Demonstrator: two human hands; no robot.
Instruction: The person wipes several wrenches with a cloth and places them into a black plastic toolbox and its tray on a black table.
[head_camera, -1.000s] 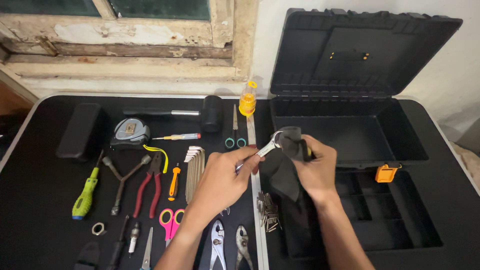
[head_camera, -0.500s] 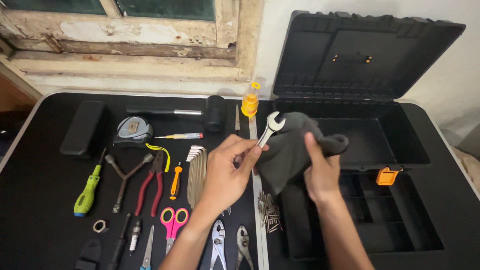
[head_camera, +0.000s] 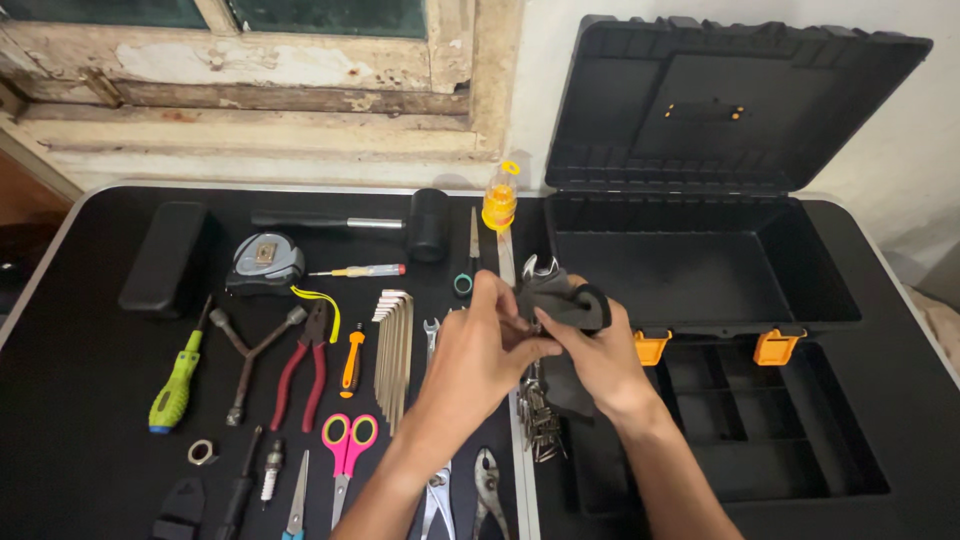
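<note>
On the left of the black worktop (head_camera: 90, 380) lie a green-handled screwdriver (head_camera: 176, 381), red-handled pliers (head_camera: 306, 362) and pink-handled scissors (head_camera: 346, 452) — all untouched. At the middle the left hand (head_camera: 478, 352) has its fingers pinched together on the shank of a silver open-ended spanner (head_camera: 535, 268), while the right hand (head_camera: 590, 358) clamps a dark grey cloth (head_camera: 562, 300) round it, held above the worktop. The step in hand looks like wiping the spanner clean — the next stroke calls for a firm grip as the cloth slides, beside the open black plastic toolbox (head_camera: 700, 260).
</note>
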